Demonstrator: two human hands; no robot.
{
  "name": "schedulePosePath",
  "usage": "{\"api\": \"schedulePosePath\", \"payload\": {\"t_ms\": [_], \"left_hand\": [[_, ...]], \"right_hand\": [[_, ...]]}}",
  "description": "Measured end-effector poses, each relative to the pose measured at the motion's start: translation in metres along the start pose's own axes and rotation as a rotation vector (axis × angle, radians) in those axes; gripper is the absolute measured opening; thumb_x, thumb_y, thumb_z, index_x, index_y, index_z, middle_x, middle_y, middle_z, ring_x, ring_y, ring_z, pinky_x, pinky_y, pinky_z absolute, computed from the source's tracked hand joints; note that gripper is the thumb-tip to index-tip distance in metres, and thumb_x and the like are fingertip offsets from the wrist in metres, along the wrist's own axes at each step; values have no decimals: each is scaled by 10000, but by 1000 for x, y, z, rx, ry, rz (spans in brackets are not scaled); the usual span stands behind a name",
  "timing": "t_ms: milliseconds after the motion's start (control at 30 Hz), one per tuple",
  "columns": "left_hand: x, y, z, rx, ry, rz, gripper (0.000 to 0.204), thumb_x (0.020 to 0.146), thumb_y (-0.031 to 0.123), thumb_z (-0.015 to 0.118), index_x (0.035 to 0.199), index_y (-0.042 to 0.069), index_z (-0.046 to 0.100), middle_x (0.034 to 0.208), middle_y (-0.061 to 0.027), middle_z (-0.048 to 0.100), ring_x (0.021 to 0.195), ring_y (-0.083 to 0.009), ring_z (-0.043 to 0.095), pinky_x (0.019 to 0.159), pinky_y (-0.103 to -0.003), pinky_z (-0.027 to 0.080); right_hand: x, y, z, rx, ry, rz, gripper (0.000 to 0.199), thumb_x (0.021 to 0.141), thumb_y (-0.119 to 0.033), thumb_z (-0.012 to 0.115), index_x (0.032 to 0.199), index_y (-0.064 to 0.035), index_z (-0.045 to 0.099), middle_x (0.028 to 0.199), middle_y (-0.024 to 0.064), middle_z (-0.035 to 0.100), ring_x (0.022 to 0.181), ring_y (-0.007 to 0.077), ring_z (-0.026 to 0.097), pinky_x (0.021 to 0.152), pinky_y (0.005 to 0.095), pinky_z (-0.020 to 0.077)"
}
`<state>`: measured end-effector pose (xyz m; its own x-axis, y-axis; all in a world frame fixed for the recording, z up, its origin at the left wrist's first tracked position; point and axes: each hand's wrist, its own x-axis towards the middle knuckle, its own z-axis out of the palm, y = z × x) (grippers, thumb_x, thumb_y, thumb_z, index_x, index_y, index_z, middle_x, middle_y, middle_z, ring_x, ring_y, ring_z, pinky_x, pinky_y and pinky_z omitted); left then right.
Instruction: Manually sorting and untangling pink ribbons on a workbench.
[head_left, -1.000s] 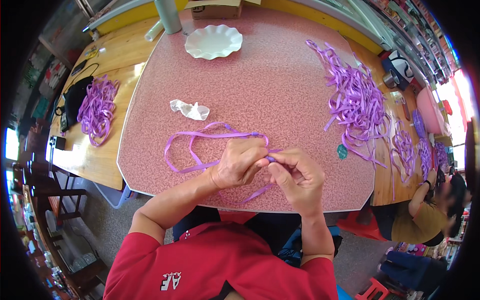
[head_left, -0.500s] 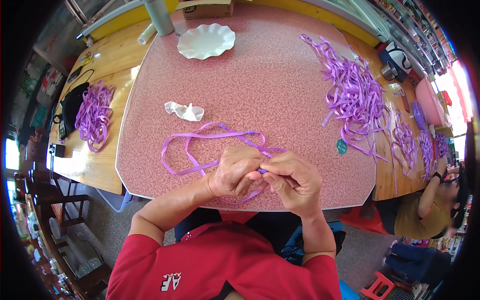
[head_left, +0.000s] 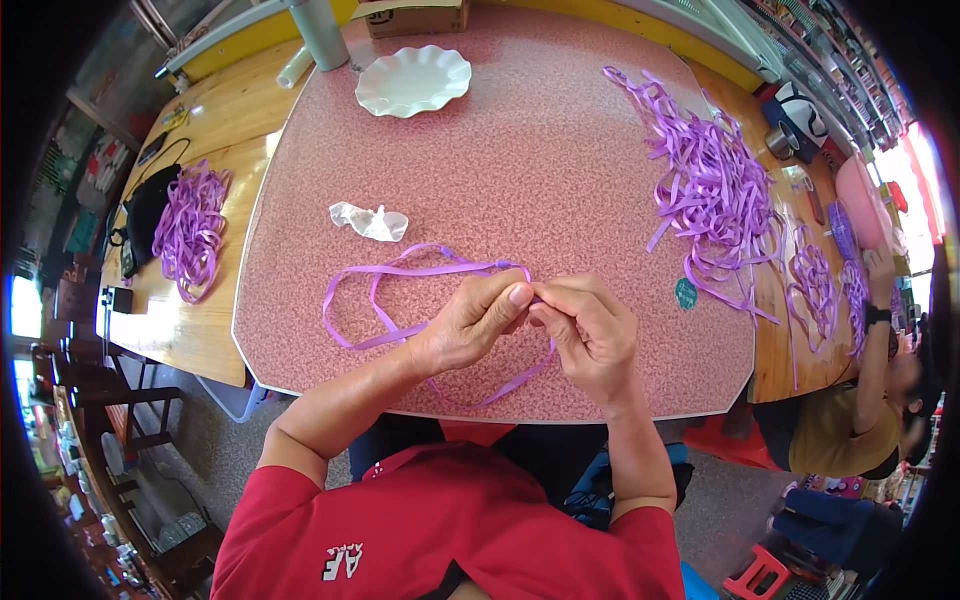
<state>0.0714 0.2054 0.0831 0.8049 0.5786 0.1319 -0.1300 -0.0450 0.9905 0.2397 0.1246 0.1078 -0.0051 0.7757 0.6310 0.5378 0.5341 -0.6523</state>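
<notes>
A purple ribbon (head_left: 365, 343) lies in wide loops near the front of the pink speckled table (head_left: 560, 180), and part of it rises into my hands. My left hand (head_left: 478, 318) is closed, thumb pressed on the curled fingers, with ribbon pinched there. Right beside it, fingertips nearly touching, my right hand (head_left: 592, 338) pinches the same ribbon between thumb and fingers. The bit between the fingertips is mostly hidden. A small darker purple piece (head_left: 502, 264) sits on the ribbon just beyond my left hand.
Beyond the loops lie crumpled white plastic (head_left: 370, 222) and a scalloped white plate (head_left: 413, 82). A large heap of purple ribbons (head_left: 710, 190) covers the right side; another bundle (head_left: 190, 230) rests on the left wooden table. At far right, a co-worker's arm (head_left: 876, 340) reaches toward more ribbons.
My left hand has turned so its thumb lies on top. Both hands have shifted slightly up and away from me, still pinching the ribbon. The co-worker's arm at right has reached farther.
</notes>
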Motion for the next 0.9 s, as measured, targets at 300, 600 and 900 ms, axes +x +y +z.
{"api": "schedulePosePath", "payload": {"t_ms": [300,600,900], "left_hand": [[-3,-2,-2,-82,-64,112,397,1070,355,395,1112,16,596,773,-4,506,662,-71,436,590,-244,375],[-2,1,3,85,-5,233,305,1045,305,479,1091,13,557,762,-29,504,640,-118,484,563,-287,405],[1,-6,3,390,77,613,224,1002,251,551,1013,28,531,736,-124,538,570,-279,523,503,-387,394]], "right_hand": [[-5,-9,2,59,86,102,153,836,37,714,979,11,665,926,117,651,787,186,649,656,274,525],[-8,-12,-4,15,6,52,177,848,52,706,1016,31,653,980,135,628,800,163,653,685,258,547],[-15,-23,-8,224,6,217,168,875,61,677,1039,37,649,985,132,612,800,164,668,650,233,557]]}}
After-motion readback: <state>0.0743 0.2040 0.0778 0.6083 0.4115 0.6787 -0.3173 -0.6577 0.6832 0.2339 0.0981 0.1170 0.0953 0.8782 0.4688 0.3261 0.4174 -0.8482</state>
